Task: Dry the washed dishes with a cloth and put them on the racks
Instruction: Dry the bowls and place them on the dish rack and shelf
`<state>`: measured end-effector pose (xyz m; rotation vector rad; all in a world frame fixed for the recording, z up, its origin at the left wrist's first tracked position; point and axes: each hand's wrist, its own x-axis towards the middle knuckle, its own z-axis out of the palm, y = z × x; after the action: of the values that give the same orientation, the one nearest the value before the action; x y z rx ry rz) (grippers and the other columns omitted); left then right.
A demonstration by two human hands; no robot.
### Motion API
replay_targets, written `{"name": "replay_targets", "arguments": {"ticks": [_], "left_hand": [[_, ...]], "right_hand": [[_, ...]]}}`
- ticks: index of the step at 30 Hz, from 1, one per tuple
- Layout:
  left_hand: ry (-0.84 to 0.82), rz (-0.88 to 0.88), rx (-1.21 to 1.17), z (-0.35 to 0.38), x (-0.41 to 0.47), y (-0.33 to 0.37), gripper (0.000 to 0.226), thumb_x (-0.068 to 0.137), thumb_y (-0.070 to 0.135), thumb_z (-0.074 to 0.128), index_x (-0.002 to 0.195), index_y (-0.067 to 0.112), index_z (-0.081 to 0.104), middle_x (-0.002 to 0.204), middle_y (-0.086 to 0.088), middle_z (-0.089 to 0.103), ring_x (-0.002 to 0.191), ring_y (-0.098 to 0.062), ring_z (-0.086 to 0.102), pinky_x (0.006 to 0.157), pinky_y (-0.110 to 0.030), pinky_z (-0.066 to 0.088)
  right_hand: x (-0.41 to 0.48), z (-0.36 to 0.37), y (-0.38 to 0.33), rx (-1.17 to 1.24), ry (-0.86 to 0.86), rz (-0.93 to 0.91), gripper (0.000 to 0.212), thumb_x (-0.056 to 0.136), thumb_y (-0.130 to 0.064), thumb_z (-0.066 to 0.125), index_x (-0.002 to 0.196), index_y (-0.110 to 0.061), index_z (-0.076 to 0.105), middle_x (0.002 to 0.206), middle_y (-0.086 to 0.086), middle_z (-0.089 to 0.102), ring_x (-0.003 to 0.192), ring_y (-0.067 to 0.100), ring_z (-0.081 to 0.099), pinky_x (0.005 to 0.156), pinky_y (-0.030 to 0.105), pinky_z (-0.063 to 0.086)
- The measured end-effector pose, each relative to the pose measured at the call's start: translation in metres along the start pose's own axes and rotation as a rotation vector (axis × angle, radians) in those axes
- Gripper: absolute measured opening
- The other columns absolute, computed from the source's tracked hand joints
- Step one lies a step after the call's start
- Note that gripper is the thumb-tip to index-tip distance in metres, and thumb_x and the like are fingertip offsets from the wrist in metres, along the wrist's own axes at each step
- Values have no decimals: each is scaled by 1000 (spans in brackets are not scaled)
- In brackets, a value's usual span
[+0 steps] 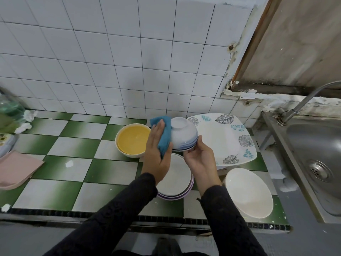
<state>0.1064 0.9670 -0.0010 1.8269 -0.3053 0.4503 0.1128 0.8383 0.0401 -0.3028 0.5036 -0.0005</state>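
A white bowl with blue rim bands (183, 133) is held upside down above the counter. My right hand (200, 159) grips it from below at its rim. My left hand (156, 154) presses a blue cloth (164, 135) against the bowl's left side. Under my hands lies a stack of white plates with purple edges (175, 180). A yellow-lined bowl (132, 140) stands to the left. A large square plate with leaf prints (223, 139) leans at the right, and a white oval dish (249, 193) lies in front of it.
The counter (73, 145) has green and white tiles. A pink folded cloth (16, 169) and a green glass jar (9, 111) are at the far left. A steel sink (317, 163) with a tap (304, 100) is at the right. No rack is in view.
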Motion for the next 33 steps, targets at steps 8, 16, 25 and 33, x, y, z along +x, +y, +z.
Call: {"name": "replay_targets", "arguments": {"ticks": [8, 16, 25, 33], "left_hand": [[-204, 496, 523, -16, 12, -13, 70, 93, 27, 54, 153, 15, 20, 161, -1, 20, 152, -26, 10, 120, -51, 21], [-170, 704, 634, -30, 45, -4, 64, 87, 14, 71, 144, 12, 41, 150, -7, 44, 143, -30, 33, 118, -46, 29], [-100, 617, 503, -29, 61, 14, 42, 86, -3, 64, 127, 7, 62, 131, -7, 62, 127, -28, 52, 109, -41, 40], [-276, 123, 96, -16, 40, 21, 60, 83, -9, 60, 130, 29, 55, 127, 8, 59, 116, -11, 56, 100, -25, 48]], "right_hand": [[-5, -1, -1, 140, -47, 26, 39, 102, -3, 49, 141, -3, 53, 120, 18, 70, 91, 28, 76, 62, 36, 62], [-8, -1, -1, 147, -98, 100, 64, 77, 9, 56, 140, -3, 50, 131, 24, 63, 123, 36, 60, 79, 44, 62], [-5, -19, -10, -410, 5, 385, 34, 88, -35, 70, 107, -9, 61, 73, 4, 57, 58, 13, 54, 50, 22, 50], [-8, -30, -7, -304, -96, 426, 71, 83, -59, 72, 141, -22, 51, 139, 21, 59, 128, 43, 54, 98, 62, 48]]}}
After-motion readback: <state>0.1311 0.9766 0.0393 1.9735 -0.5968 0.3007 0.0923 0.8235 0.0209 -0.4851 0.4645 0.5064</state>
